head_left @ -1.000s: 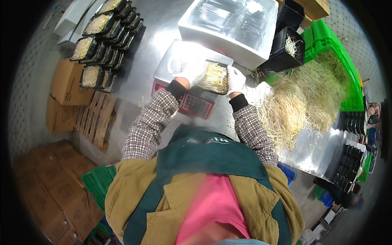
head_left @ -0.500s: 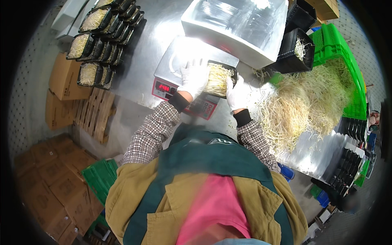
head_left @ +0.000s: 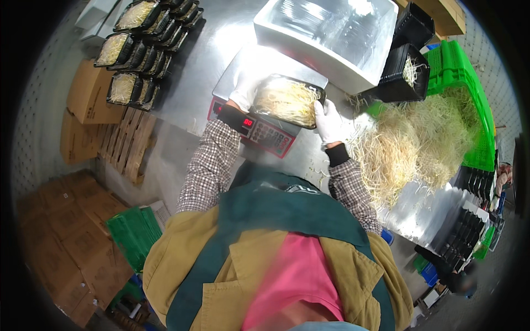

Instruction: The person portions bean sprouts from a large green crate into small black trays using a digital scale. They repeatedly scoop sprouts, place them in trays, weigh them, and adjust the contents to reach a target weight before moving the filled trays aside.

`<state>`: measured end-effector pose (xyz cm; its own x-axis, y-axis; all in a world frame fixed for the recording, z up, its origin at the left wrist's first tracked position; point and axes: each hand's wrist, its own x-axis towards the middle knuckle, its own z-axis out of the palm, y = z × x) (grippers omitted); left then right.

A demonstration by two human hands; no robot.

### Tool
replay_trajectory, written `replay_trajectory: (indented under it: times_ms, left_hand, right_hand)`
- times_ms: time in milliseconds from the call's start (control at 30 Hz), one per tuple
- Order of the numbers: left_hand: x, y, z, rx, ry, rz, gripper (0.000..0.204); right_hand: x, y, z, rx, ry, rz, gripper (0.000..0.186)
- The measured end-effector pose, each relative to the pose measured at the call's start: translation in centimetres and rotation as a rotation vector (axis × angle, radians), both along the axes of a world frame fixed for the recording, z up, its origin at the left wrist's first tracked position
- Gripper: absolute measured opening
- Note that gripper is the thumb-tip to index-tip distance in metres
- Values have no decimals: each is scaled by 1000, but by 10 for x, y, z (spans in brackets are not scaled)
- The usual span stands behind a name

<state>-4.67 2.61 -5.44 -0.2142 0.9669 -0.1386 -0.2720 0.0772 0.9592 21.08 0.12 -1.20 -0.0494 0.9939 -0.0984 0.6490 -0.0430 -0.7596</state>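
Observation:
I hold a black plastic tray of pale bean sprouts (head_left: 284, 99) between my white-gloved hands, over a red-and-silver scale (head_left: 265, 135). My left hand (head_left: 244, 88) grips the tray's left end, partly washed out by glare. My right hand (head_left: 327, 121) grips the right end, thumb at the rim. A big loose heap of sprouts (head_left: 386, 154) lies on the steel table (head_left: 190, 77) just to the right of my right hand.
Stacks of filled black trays (head_left: 126, 87) stand left. Behind the scale is a white foam box (head_left: 320, 38), beside black empty-tray stacks (head_left: 403, 71). A tipped green crate (head_left: 477, 132) is right. Cardboard boxes (head_left: 91, 94) and a pallet (head_left: 124, 143) are below left. Another person (head_left: 458, 278) is lower right.
The tray looks larger and sits further left, lifted or tilted toward me. My left hand has shifted left with it, and the scale's red display reads differently.

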Motion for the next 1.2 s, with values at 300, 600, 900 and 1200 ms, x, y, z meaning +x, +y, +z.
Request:
replay_trajectory:
  times_ms: [300,600,900,1200]
  left_hand:
    - [14,-111,4,-194,-136,246,42]
    - [104,-109,33,-358,-331,393,34]
    - [-121,-174,102,-6,113,932,23]
    - [-465,-174,86,-86,28,1008,8]
  right_hand:
    - [-109,62,30,527,-574,493,36]
    - [-112,59,-10,705,-426,294,28]
    - [-60,56,25,212,386,241,37]
    - [-38,-26,-26,-137,398,292,31]
